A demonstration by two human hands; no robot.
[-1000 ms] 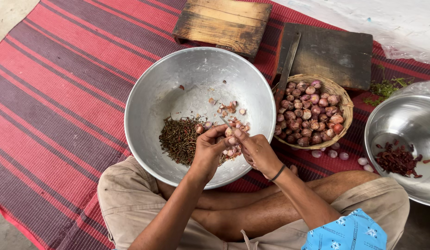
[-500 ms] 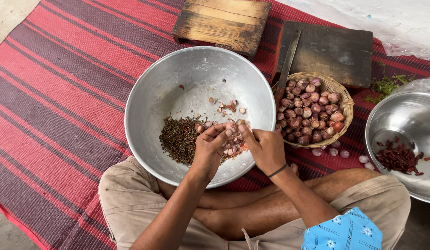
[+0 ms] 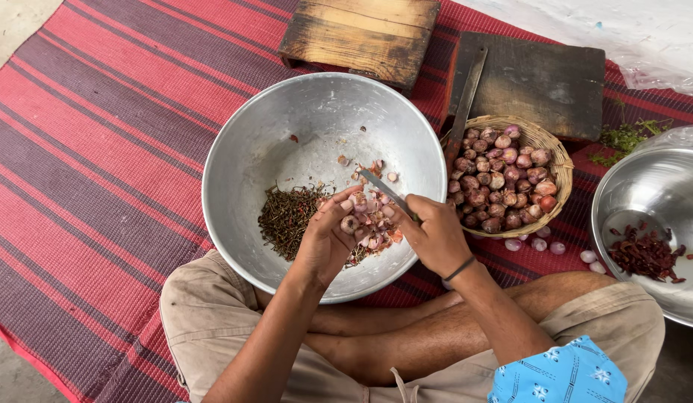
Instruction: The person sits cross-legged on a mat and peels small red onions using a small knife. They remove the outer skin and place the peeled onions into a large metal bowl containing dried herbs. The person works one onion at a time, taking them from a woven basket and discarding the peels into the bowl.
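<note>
We see our left hand (image 3: 328,242) pinching a small shallot (image 3: 350,224) over the big metal bowl (image 3: 272,142), while our right hand (image 3: 434,233) grips a knife (image 3: 384,190), blade angled toward it. A woven basket (image 3: 549,153) of shallots sits just right.

Left hand (image 3: 325,240) cupped, right hand (image 3: 434,233) fisted, both close together.

Red striped mat (image 3: 100,149), concrete floor (image 3: 10,22)
</note>
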